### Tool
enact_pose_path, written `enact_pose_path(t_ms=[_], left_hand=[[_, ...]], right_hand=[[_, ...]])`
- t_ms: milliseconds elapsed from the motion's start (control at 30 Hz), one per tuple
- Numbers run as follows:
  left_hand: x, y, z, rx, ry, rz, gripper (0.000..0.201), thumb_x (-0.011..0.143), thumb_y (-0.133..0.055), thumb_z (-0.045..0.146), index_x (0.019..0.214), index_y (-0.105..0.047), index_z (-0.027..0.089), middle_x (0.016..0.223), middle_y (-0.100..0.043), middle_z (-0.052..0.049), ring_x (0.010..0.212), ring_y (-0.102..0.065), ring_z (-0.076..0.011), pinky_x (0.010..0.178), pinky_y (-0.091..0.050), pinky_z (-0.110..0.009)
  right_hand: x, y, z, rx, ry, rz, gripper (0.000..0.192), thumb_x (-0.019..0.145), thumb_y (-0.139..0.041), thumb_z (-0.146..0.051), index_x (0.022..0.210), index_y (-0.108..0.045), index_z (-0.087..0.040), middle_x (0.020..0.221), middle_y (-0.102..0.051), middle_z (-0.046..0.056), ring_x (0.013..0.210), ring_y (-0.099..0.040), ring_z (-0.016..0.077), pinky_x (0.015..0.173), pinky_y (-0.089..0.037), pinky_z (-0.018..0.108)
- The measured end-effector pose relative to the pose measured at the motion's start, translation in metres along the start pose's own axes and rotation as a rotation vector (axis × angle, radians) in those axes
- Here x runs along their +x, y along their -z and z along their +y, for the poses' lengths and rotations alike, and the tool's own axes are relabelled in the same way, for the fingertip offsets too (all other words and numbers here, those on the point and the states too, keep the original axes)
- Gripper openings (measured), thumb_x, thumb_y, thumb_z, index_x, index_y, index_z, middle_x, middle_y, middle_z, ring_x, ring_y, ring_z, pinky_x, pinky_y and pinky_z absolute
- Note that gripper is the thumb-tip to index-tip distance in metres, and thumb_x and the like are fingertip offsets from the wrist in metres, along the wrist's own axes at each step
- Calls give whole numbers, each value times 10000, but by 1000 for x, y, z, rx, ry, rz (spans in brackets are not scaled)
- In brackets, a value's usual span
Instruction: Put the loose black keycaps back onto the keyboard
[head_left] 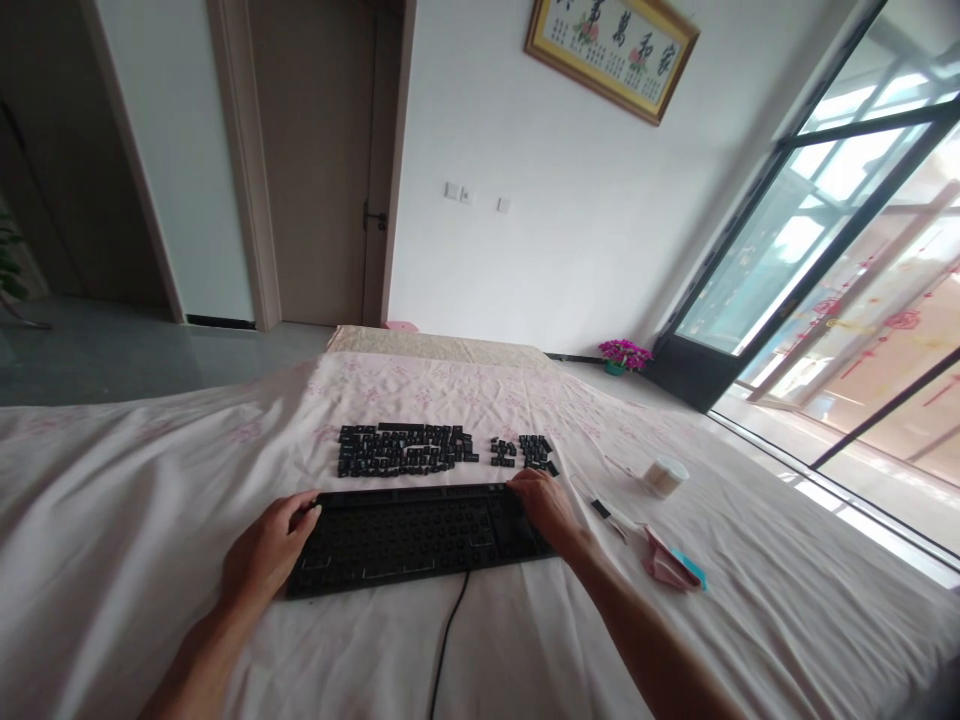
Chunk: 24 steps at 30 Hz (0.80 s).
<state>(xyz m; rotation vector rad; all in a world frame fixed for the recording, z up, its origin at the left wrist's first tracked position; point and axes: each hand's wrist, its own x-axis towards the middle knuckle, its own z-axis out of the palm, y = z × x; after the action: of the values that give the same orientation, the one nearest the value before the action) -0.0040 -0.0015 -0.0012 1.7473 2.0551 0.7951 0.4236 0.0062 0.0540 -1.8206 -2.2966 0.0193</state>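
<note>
A black keyboard (397,535) with its keycaps off lies on the pale bedsheet, its cable (448,640) trailing toward me. My left hand (266,545) grips its far left corner, thumb and fingers closed on the edge. Over the far right edge my right hand (541,503) is closed on the frame, partly covering that corner. Just beyond the keyboard lie the loose black keycaps (405,450), set out in rows like a keyboard layout. A smaller group of keycaps (534,450) sits to the right, close to my right hand.
On the right are a white round tub (666,478), a small dark-headed brush (601,510) and a folded pink cloth (667,560) with a blue item (691,570) beneath it. The bedsheet (772,570) is wrinkled. Pink flowers (625,355) stand near the glass door.
</note>
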Motion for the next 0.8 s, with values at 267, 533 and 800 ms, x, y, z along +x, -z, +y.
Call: enact_pose_path(t_ms=[267, 533, 800], left_hand=[[-1, 1, 2, 10, 9, -7, 393, 886, -400, 446, 1160, -636, 292, 1218, -667, 7, 1038, -639, -190, 791, -456, -254], [-1, 1, 1, 13, 13, -8, 390, 887, -407, 450, 1166, -632, 295, 1209, -667, 4, 1022, -639, -201, 801, -451, -274], [-1, 0, 1, 23, -4, 12, 389, 884, -417, 449, 1160, -640, 290, 1187, -680, 2, 991, -649, -191, 777, -458, -259]], right_hand=[[11, 4, 4, -55, 40, -34, 285, 949, -436, -247, 957, -719, -220, 974, -667, 50, 972, -572, 180, 841, -411, 251], [11, 2, 3, -239, 172, -38, 242, 944, -459, -193, 830, -673, -201, 927, -645, 53, 943, -544, 181, 807, -409, 265], [12, 3, 2, -382, 280, -53, 169, 900, -500, -144, 848, -654, -189, 941, -639, 74, 933, -531, 217, 809, -418, 312]])
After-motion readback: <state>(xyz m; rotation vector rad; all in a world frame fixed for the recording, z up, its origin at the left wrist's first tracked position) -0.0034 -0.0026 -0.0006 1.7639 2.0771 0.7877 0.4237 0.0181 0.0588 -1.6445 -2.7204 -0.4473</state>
